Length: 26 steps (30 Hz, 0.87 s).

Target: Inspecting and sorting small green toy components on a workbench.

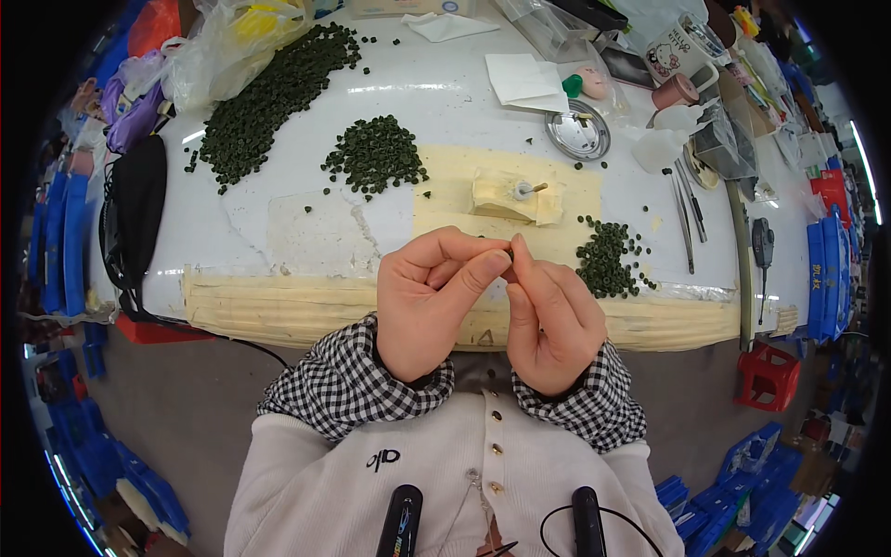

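Observation:
Near the table's front edge, my left hand (pixel 422 302) and my right hand (pixel 559 325) meet fingertip to fingertip. Between them is a tiny dark green part (pixel 510 253), mostly covered by the fingers. Left thumb and forefinger pinch it; the right fingertips press against its other side. Just beyond stands a taped block (pixel 497 197) with a thin peg (pixel 532 189) sticking out. A small pile of dark green ring-like parts (pixel 608 255) lies right of my hands. A middle pile (pixel 379 153) and a larger heap (pixel 260 107) lie farther left.
Tweezers (pixel 684 218) and a pen-like tool (pixel 691 200) lie at right. A round metal dish (pixel 577 135), white tissue (pixel 524 82) and a mug (pixel 676 51) stand farther back. Plastic bags (pixel 218 56) and a black pouch (pixel 144 209) are left; padded tape (pixel 278 297) covers the front edge.

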Tool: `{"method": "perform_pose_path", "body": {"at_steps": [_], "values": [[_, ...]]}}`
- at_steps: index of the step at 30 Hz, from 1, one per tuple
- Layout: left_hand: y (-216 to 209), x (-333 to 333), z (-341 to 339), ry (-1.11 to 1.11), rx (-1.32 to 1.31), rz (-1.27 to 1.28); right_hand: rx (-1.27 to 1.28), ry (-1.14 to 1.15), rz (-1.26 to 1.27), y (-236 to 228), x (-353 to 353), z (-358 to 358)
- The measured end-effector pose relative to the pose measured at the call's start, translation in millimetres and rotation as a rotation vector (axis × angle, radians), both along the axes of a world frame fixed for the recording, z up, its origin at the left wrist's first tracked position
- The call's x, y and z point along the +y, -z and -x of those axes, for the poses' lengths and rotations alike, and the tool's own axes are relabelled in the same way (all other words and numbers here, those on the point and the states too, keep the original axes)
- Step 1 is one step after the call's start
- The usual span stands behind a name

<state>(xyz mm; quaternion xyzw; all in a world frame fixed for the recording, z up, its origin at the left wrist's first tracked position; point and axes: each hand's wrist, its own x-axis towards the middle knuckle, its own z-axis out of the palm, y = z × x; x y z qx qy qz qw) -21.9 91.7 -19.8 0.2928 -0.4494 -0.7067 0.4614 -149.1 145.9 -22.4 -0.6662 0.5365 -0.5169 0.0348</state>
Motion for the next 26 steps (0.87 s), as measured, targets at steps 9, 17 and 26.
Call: {"method": "perform_pose_path", "body": {"at_steps": [9,17,26], "values": [[-3.8,-5.4,-7.8,-0.035,-0.309,0.396,-0.035,-0.038,-0.004,-1.4,0.3,2.9],[-0.8,-7.8,-8.8,-0.076,-0.286,0.396,-0.081,-0.072,-0.048,-4.9,1.6,3.2],[-5.7,-11.0,-11.8,-0.097,-0.420,0.496,-0.211,-0.136,-0.108,-3.3,3.6,5.3]]}}
